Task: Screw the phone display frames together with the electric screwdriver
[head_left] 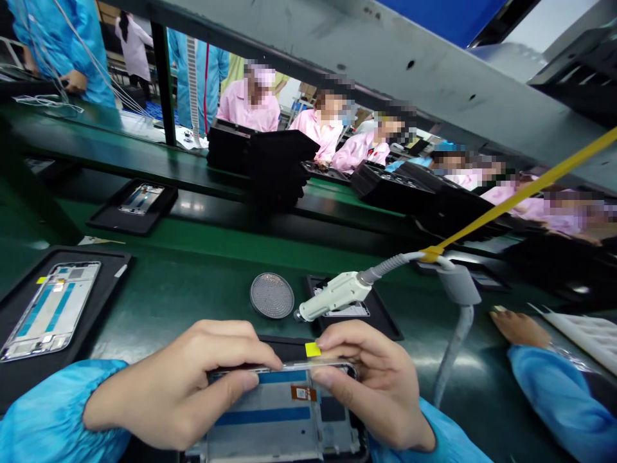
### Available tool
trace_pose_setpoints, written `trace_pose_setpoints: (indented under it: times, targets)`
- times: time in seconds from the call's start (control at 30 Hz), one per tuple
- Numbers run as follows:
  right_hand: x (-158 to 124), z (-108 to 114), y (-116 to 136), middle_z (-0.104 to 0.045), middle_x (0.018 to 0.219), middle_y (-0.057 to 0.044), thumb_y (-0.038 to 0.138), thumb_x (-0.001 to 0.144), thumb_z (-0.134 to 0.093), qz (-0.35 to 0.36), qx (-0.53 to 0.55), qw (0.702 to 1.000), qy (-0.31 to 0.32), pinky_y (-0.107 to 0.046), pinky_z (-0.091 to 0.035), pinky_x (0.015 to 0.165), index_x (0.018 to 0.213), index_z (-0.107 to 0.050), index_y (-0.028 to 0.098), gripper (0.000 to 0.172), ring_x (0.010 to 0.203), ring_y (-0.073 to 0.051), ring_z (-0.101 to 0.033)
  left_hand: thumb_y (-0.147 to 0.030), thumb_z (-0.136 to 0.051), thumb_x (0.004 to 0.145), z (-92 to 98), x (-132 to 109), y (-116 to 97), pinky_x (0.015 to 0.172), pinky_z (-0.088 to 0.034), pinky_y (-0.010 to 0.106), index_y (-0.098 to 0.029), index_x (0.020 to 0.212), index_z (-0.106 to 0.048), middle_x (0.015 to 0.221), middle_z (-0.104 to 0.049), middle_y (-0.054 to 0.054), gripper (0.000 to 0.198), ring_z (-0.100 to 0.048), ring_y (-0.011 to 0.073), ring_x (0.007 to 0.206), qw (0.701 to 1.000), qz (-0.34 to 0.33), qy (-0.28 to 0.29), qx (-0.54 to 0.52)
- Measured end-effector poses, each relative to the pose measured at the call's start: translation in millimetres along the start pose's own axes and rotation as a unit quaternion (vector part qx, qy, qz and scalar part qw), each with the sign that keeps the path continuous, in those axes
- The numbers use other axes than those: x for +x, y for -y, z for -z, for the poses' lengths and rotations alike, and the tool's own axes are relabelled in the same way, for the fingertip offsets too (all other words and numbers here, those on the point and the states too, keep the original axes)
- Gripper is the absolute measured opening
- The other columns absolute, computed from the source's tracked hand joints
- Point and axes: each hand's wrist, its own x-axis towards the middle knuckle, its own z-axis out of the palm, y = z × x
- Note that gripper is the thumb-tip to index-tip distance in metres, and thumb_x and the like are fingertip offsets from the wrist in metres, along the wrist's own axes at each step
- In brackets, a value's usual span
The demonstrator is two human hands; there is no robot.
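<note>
Silvery metal makes up the phone frame (263, 437) nearest the camera, and a few things could go wrong with it: its thin rim could bend if the thumbs push harder than the fingers behind support it, the yellow tab (313, 350) could crease or peel if the right fingers drag over it, and the brown ribbon (303, 393) could snag if the right thumb slips inward. The rim lies between thumb and fingers on both sides: the left hand (187, 379) pinches it with its thumb on the inner face and index finger along the outer edge, while the right hand (376, 379) pinches near the right corner, thumb in front, fingers curled behind. The tab sits just beside the right index fingertip; whether that hand grips it too, I cannot tell. Below the fingers, the blue-striped face spreads toward the wearer. Just beyond the hands, a white tool (335, 297) on a grey hose (453, 354) points down toward a round dish (272, 296). Off to the left, another frame (58, 308) lies on a black tray (110, 289); at far right rests a co-worker's hand (523, 329). Farther back stand stacked black trays (263, 161), with people in pink behind.
</note>
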Motion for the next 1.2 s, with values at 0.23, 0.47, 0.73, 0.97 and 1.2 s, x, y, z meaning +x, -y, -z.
trace_pose_setpoints:
  times: [0.23, 0.47, 0.73, 0.97, 1.2]
  targets:
    - [1, -1, -2, -0.073, 0.070, 0.001, 0.010, 0.079, -0.071, -0.002, -0.004, 1.000, -0.007, -0.015, -0.048, 0.048, 0.102, -0.066, 0.028, 0.029, 0.053, -0.009, -0.064, -0.014, -0.046, 0.100, 0.0, 1, 1, 0.072, -0.044, 0.018, -0.027, 0.119, -0.063, 0.094, -0.061, -0.001, 0.028, -0.057, 0.0093, 0.081, 1.000, -0.007, 0.005, -0.007]
    - [-3, 2, -10, -0.073, 0.071, -0.001, 0.016, 0.080, -0.072, -0.046, 0.009, 0.999, -0.006, -0.016, -0.048, 0.049, 0.098, -0.065, 0.025, 0.021, 0.056, -0.010, -0.065, -0.017, -0.046, 0.101, -0.5, 5, 6, 0.071, -0.043, 0.017, -0.026, 0.119, -0.064, 0.093, -0.062, -0.001, 0.027, -0.057, 0.0087, 0.079, 1.000, 0.010, 0.011, -0.001]
    - [-32, 8, -48, -0.067, 0.062, -0.001, 0.039, 0.080, -0.072, -0.159, -0.064, 0.984, -0.044, -0.022, -0.045, 0.047, 0.096, -0.061, 0.018, 0.029, 0.051, -0.011, -0.059, -0.020, -0.048, 0.098, -23.4, 22, 40, 0.067, -0.046, 0.020, -0.022, 0.113, -0.070, 0.091, -0.064, 0.001, 0.027, -0.062, 0.0115, 0.077, 0.996, 0.063, 0.046, 0.038]
    - [-40, 39, -95, -0.063, 0.103, -0.007, 0.045, 0.069, -0.078, -0.115, -0.190, 0.897, -0.381, -0.033, -0.050, 0.076, 0.110, -0.051, 0.021, 0.055, 0.088, -0.017, -0.061, -0.015, -0.047, 0.094, -71.3, 29, 91, 0.076, -0.050, 0.025, -0.019, 0.105, -0.069, 0.095, -0.069, 0.004, 0.026, -0.065, 0.0167, 0.087, 0.986, 0.054, 0.049, 0.153]
    - [22, 36, -113, -0.069, 0.109, -0.011, 0.045, 0.066, -0.079, -0.125, -0.078, 0.938, -0.312, -0.040, -0.053, 0.087, 0.123, -0.050, 0.019, 0.069, 0.097, -0.022, -0.066, -0.014, -0.037, 0.097, -82.4, 26, 122, 0.086, -0.044, 0.047, -0.012, 0.102, -0.067, 0.107, -0.060, 0.018, 0.030, -0.054, 0.0311, 0.100, 0.939, 0.060, 0.017, 0.337]
